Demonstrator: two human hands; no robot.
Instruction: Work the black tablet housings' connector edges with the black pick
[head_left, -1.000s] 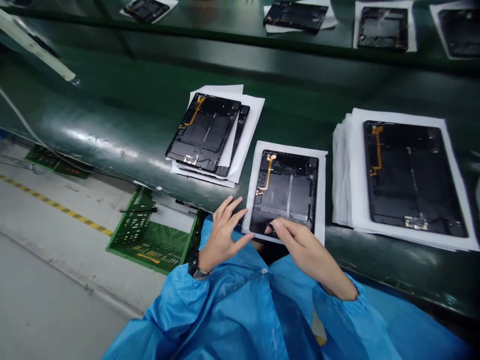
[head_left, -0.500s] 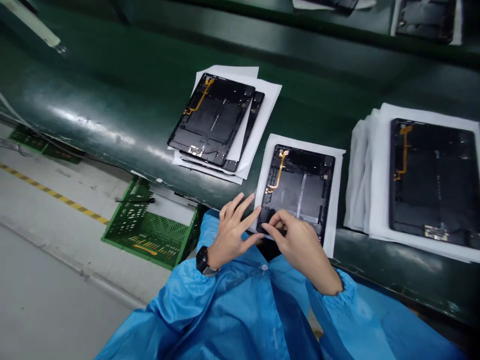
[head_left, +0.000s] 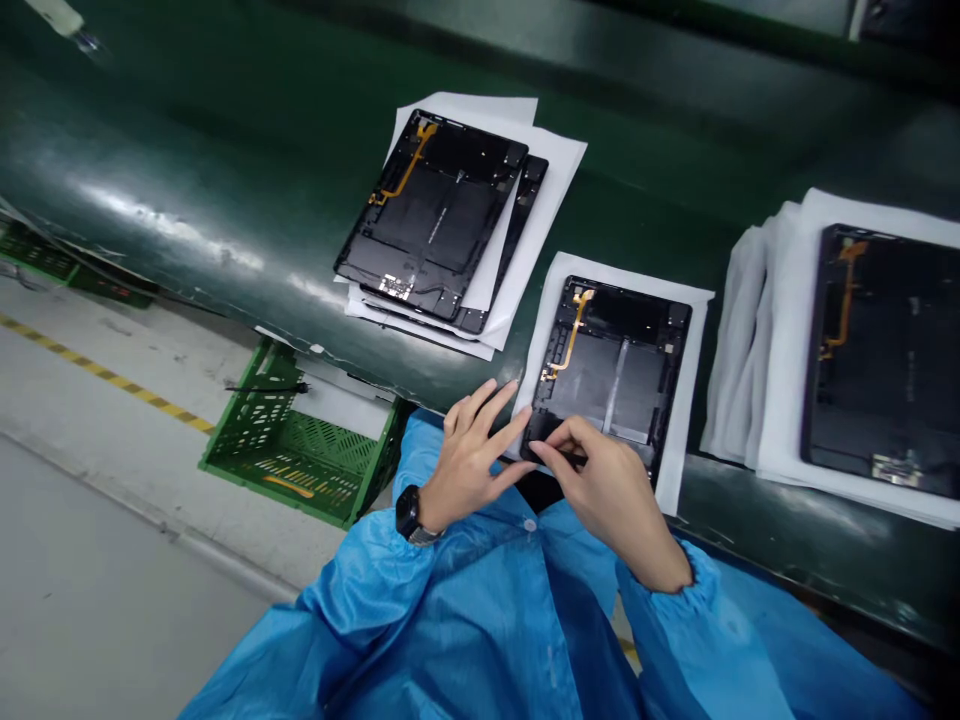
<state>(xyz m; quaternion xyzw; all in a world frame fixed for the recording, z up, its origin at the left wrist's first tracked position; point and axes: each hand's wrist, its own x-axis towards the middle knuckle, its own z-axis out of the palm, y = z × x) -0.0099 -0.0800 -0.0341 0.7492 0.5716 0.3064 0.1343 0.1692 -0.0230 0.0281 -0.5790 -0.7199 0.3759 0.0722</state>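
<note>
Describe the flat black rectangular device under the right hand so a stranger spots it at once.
Find the long, glossy dark-green bench. Near its front edge, on a white sheet, lies the flat black rectangular device. Unlike the left black device and the right one, it lies partly under the bare right hand.

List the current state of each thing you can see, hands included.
Left hand: fingers spread, beside middle device's near-left corner.
Right hand: fingers bent over middle device's near edge; grip hidden.
Middle device: open, innards exposed, lying on white sheet.
Left stack: top device open, lower one partly covered.
Right device: open, on stacked sheets, cut off by frame.
Crate: open-topped.
Watch: worn, screen dark.
</note>
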